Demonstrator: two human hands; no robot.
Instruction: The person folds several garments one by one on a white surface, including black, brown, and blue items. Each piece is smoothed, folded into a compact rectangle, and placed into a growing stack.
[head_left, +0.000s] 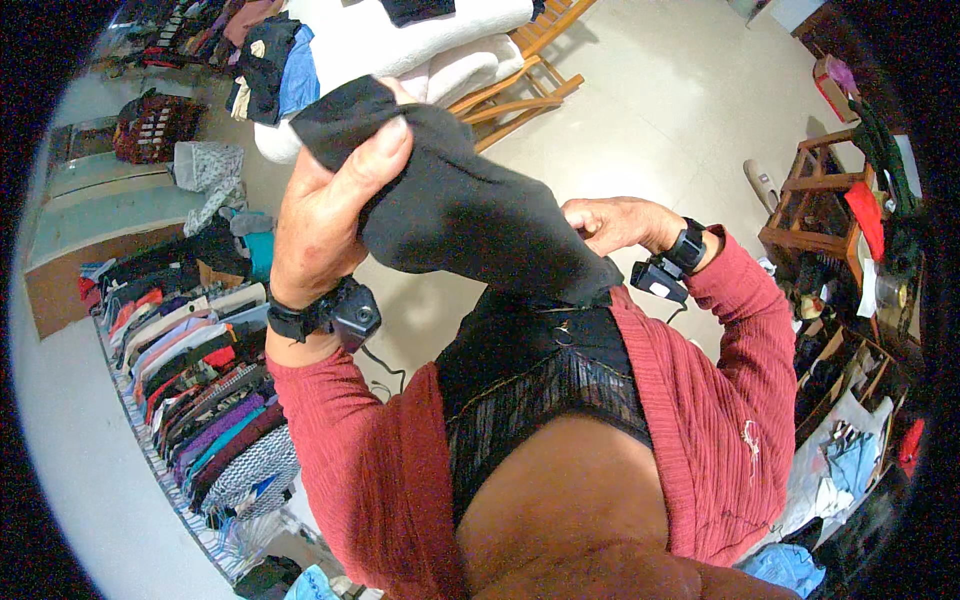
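Observation:
A dark cloth garment (480, 217) is stretched in the air between my two hands, in front of my body. At its upper left end, my left hand (337, 187) grips it, with the thumb on top of the cloth and most fingers hidden behind it. On the right, my right hand (619, 221) pinches the garment's far edge, its fingers curled. Just what kind of garment it is, I cannot tell. Both wrists wear black straps with small devices. Beyond my left hand lies a white padded cover (420, 37) over a wooden-framed chair (525, 82).
Many hung clothes (202, 390) fill a rack at the left. Dark and blue clothes (296, 71) lie at the white cover's left end. A small wooden shelf unit (817, 202) stands at the right, with open compartments of clothes (847, 442) below it.

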